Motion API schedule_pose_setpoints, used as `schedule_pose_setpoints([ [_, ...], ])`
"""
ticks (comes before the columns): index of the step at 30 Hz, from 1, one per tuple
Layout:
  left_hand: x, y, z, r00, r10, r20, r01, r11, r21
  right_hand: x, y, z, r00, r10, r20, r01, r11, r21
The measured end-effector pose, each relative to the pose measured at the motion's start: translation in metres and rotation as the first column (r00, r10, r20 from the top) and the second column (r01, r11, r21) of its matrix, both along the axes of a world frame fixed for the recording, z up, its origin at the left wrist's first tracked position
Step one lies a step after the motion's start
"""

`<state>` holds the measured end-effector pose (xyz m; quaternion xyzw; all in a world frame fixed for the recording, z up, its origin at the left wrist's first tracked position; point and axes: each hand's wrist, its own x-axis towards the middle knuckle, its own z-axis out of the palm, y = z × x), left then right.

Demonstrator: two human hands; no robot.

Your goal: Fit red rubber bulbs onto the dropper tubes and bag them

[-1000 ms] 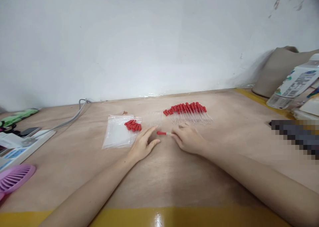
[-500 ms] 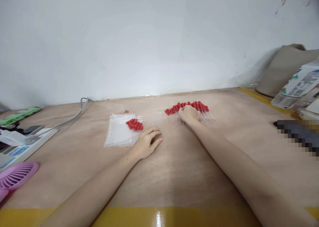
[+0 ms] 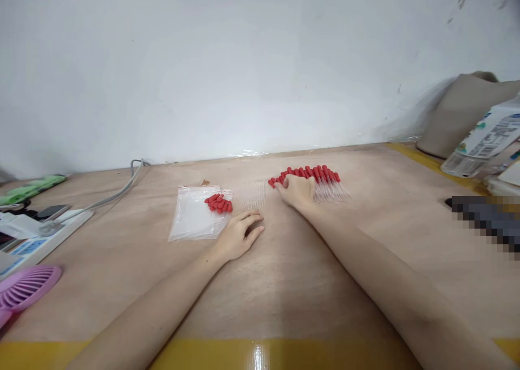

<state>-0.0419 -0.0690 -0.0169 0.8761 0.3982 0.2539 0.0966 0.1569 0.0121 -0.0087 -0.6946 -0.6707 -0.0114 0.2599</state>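
My right hand is over the left part of a row of droppers with red rubber bulbs and thin clear tubes. Its fingers are bent together among the bulbs, and what they grip is hidden. My left hand lies on the table with thumb and fingers apart, holding nothing. Just beyond it is a row of bare clear tubes. Loose red bulbs are heaped on the right part of some clear zip bags, left of the tubes.
At left are a power strip with a grey cable, a pink fan and a green object. A grey-beige bag and a labelled clear package stand at right. A white wall rises behind the table.
My right hand has moved a little left along the dropper row, uncovering more tubes on its right. My left hand stays in place.
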Motion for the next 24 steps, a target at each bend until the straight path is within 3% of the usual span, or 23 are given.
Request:
schedule_pose_setpoints([
  [3, 0.000, 0.000, -0.001, 1.000, -0.007, 0.007, 0.007, 1.000, 0.011, -0.020, -0.004, -0.003, 0.996, 0.086, 0.010, -0.086, 0.996, 0.013],
  [8, 0.000, -0.001, -0.001, 0.999, -0.030, 0.025, 0.029, 0.999, 0.016, -0.036, -0.002, -0.006, 0.998, 0.066, 0.009, -0.065, 0.995, -0.071],
  [17, -0.001, 0.000, -0.001, 0.999, -0.029, 0.022, 0.028, 0.999, 0.016, -0.033, -0.005, 0.005, 1.000, 0.012, -0.002, -0.012, 0.980, -0.198],
  [24, 0.000, -0.002, -0.001, 1.000, -0.014, 0.005, 0.013, 0.998, 0.055, -0.013, -0.027, 0.008, 0.997, 0.075, -0.017, -0.077, 0.970, -0.230],
])
